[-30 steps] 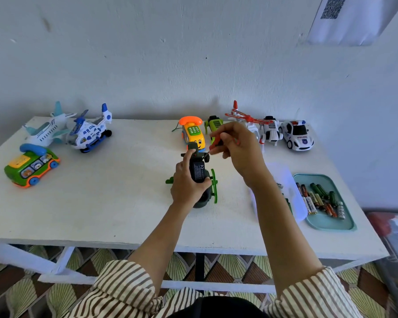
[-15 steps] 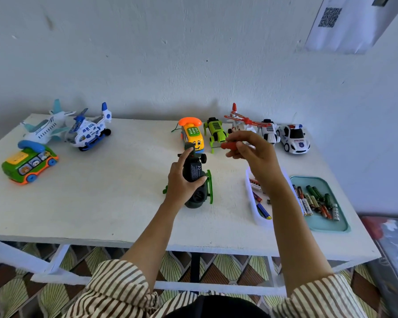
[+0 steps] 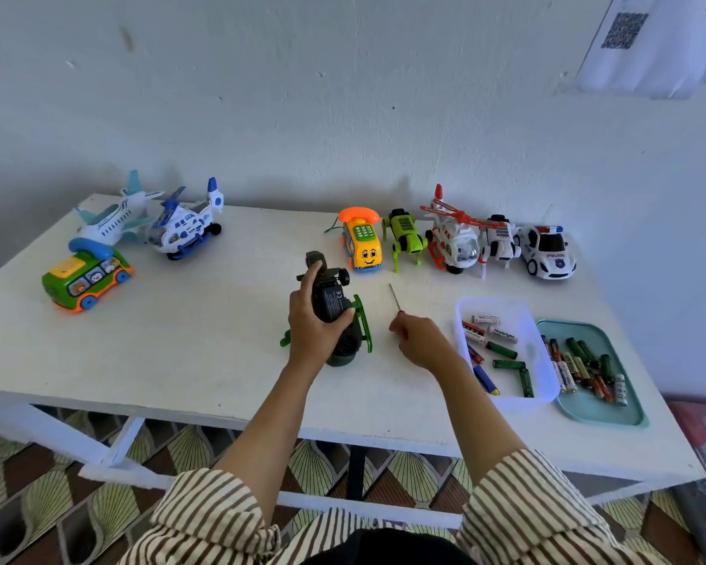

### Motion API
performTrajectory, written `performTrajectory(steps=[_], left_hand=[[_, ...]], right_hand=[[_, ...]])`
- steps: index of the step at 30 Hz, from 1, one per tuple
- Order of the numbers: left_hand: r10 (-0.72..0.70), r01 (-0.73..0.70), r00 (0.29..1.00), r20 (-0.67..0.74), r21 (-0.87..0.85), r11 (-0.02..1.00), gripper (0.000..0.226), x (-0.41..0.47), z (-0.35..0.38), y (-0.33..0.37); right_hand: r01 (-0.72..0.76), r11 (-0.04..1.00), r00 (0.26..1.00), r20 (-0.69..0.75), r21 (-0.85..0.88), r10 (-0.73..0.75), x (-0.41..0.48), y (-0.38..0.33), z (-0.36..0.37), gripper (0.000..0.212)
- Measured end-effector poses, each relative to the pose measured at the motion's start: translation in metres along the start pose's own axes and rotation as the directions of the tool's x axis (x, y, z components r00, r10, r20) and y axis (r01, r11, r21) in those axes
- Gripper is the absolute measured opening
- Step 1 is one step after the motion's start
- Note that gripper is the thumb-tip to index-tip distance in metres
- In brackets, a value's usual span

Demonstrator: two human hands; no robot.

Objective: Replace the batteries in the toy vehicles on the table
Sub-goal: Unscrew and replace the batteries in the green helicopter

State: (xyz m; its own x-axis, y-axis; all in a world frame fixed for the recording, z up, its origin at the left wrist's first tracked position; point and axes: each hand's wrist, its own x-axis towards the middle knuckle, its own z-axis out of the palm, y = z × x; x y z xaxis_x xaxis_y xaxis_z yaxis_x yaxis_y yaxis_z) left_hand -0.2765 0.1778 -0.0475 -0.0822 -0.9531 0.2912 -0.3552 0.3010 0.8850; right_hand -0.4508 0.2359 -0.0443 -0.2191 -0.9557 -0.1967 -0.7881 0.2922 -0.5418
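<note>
On right: batteries point(image 3: 502, 352) in clear tub point(image 3: 494, 300), teal tray point(image 3: 604, 409); left fingers point(image 3: 307, 279) clamp helicopter point(image 3: 333, 299), right fingers point(image 3: 400, 325) pinch screwdriver point(image 3: 395, 297).

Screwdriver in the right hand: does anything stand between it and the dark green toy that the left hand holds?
Nothing visible does. Only a bare strip of table separates the screwdriver in the right hand from the dark green toy gripped by the left hand. The yellow toy phone stands farther back, off that path.

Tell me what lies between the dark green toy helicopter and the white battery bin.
In the head view, only the right hand, holding a red-handled screwdriver whose shaft points away; the rest is bare tabletop.
</note>
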Motion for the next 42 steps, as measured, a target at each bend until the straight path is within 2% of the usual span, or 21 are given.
performTrajectory(steps=[3,5,8,11,14,18,21,29,37,42], left_hand=[[-0.026,0.026,0.999,0.024,-0.001,1.0,0.088,0.001,-0.001,0.0],[-0.024,0.024,0.997,0.07,0.004,1.0,0.091,0.002,-0.004,0.0],[-0.007,0.008,0.983,0.183,-0.002,1.0,0.101,0.004,-0.01,-0.002],[-0.027,0.038,0.964,0.264,-0.039,0.998,0.11,0.004,-0.015,-0.008],[-0.035,0.048,0.946,0.321,-0.031,0.998,0.122,0.002,-0.018,-0.01],[-0.047,0.061,0.939,0.341,-0.03,0.998,0.132,0.0,-0.02,-0.009],[-0.033,0.048,0.943,0.331,-0.037,0.998,0.13,-0.001,-0.019,-0.008],[-0.016,0.04,0.94,0.34,-0.066,0.997,0.107,-0.002,-0.02,0.003],[0.015,0.009,0.944,0.33,-0.073,0.997,0.104,0.001,-0.015,0.002],[0.007,0.016,0.943,0.332,-0.069,0.998,0.106,0.003,-0.013,-0.001]], right_hand=[[-0.005,0.998,0.999,0.032,-0.057,0.007,0.003,0.004,0.003,0.039],[0.0,0.999,1.0,-0.027,-0.047,-0.001,0.005,-0.003,0.0,0.036],[0.111,0.984,0.973,-0.215,0.139,-0.08,0.006,-0.034,-0.01,0.022],[0.192,0.937,0.968,-0.213,0.291,-0.132,0.003,-0.071,-0.015,0.019],[0.117,0.977,0.981,-0.172,0.181,-0.086,0.005,-0.093,-0.005,0.041],[0.016,1.0,0.967,-0.254,0.021,-0.01,0.006,-0.107,0.006,0.046],[0.013,1.0,0.963,-0.268,0.025,-0.006,0.005,-0.11,0.008,0.043],[0.022,0.998,0.965,-0.262,0.057,-0.006,0.005,-0.103,0.006,0.043],[0.026,0.984,0.96,-0.279,0.178,0.025,0.0,-0.096,0.003,0.04],[0.112,0.979,0.972,-0.224,0.168,-0.072,-0.005,-0.092,-0.003,0.046]])
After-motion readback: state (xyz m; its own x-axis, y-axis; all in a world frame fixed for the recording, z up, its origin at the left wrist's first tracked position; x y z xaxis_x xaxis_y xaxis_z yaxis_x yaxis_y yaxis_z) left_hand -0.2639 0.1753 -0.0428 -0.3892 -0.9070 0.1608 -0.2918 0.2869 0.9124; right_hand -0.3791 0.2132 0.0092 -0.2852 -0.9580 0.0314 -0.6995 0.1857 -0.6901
